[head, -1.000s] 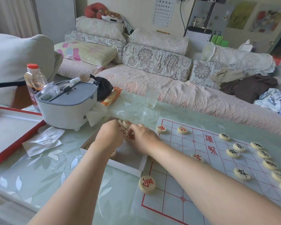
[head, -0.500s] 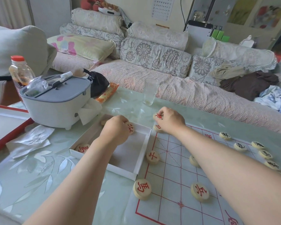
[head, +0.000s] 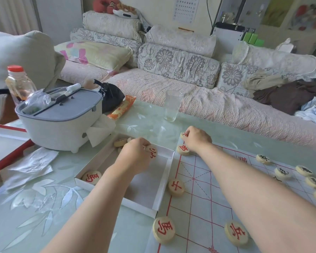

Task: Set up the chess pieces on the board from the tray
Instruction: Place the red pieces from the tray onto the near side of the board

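Observation:
A white paper board [head: 204,201] with red grid lines lies on the table, right of a shallow white tray [head: 161,181]. My left hand [head: 135,157] hovers over the tray and grips a round wooden piece with a red character [head: 151,151]. My right hand [head: 196,138] pinches another red piece [head: 183,134] at the board's far left corner, just beyond a red piece [head: 183,149] lying there. More red pieces [head: 175,187] sit along the board's left edge, black-lettered pieces [head: 283,173] at the right. The tray holds a red piece [head: 92,177] and others [head: 119,142].
A grey-lidded white bin [head: 60,123] with tissue stands left of the tray, with a bottle [head: 19,83] behind it. An empty glass [head: 172,105] stands beyond the board. Crumpled plastic [head: 28,167] and a red-edged tray [head: 9,154] lie at the left. A sofa runs behind.
Both hands left the tray's far corner, each with a piece. My right hand carried its piece right to the board's far left corner. My left hand stays over the tray.

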Demonstrator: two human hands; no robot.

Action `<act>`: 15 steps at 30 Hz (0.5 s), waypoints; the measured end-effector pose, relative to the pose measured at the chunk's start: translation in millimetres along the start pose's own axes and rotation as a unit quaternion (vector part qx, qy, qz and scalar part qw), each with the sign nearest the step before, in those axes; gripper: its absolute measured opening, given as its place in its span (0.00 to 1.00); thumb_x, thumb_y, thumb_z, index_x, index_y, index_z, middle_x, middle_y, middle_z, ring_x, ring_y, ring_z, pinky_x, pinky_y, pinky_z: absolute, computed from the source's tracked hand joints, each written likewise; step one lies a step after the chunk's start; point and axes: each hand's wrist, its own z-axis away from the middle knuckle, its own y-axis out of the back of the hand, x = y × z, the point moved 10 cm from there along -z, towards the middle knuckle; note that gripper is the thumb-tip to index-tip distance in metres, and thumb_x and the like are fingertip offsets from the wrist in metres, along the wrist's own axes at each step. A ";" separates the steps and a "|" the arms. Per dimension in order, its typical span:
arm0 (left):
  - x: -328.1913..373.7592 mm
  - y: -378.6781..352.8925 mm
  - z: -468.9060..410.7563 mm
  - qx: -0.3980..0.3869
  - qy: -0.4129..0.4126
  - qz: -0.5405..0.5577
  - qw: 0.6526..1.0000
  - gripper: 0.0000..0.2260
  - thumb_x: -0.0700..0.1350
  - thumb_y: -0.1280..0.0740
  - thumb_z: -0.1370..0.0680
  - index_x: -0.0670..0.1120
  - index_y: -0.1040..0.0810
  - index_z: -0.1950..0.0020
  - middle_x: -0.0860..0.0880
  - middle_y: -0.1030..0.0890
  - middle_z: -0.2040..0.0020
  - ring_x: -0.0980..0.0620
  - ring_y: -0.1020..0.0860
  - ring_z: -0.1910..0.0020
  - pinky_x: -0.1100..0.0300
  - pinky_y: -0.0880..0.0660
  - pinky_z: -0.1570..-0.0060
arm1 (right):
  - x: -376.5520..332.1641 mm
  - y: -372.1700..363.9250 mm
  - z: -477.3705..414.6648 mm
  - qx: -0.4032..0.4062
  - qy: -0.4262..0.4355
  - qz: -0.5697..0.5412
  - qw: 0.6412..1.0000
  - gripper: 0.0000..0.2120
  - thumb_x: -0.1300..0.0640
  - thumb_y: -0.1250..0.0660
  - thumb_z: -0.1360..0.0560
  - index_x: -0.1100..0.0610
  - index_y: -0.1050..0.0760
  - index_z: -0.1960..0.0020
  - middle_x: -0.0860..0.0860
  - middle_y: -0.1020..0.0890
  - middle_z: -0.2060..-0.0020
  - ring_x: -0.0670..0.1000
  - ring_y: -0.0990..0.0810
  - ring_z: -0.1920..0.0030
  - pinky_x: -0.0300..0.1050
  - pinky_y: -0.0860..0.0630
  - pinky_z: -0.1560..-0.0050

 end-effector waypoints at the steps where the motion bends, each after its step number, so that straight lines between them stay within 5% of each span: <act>1: 0.2 -0.2 -0.5 0.001 0.000 0.003 1.000 0.12 0.41 0.36 0.24 0.50 0.23 0.42 0.47 0.22 0.46 0.49 0.24 0.50 0.59 0.26 0.56 | -0.8 -0.1 -0.5 -0.001 -0.002 0.008 1.000 0.11 0.48 0.37 0.21 0.49 0.25 0.40 0.52 0.22 0.38 0.58 0.25 0.37 0.48 0.29 0.41; 7: 9.5 -5.2 2.9 -0.002 0.014 0.063 0.998 0.10 0.44 0.37 0.22 0.49 0.21 0.42 0.47 0.19 0.50 0.48 0.20 0.52 0.56 0.21 0.54 | -21.7 17.7 17.8 0.014 0.055 -0.050 0.997 0.13 0.57 0.40 0.22 0.48 0.25 0.39 0.54 0.28 0.38 0.57 0.24 0.41 0.47 0.29 0.44; 11: 12.7 -7.3 9.1 -0.005 0.053 0.152 0.987 0.14 0.42 0.36 0.23 0.46 0.25 0.37 0.47 0.20 0.52 0.46 0.18 0.53 0.51 0.20 0.52 | -62.7 33.7 62.2 -0.011 0.192 -0.150 0.970 0.12 0.61 0.38 0.25 0.49 0.24 0.45 0.48 0.25 0.44 0.41 0.27 0.60 0.42 0.31 0.51; 15: 13.8 -7.8 18.8 -0.011 0.094 0.230 0.968 0.11 0.42 0.30 0.26 0.43 0.23 0.44 0.46 0.17 0.59 0.48 0.17 0.58 0.53 0.21 0.55 | -88.6 49.1 110.9 -0.019 0.268 -0.221 0.938 0.11 0.63 0.36 0.27 0.48 0.24 0.51 0.45 0.24 0.49 0.35 0.29 0.64 0.31 0.35 0.58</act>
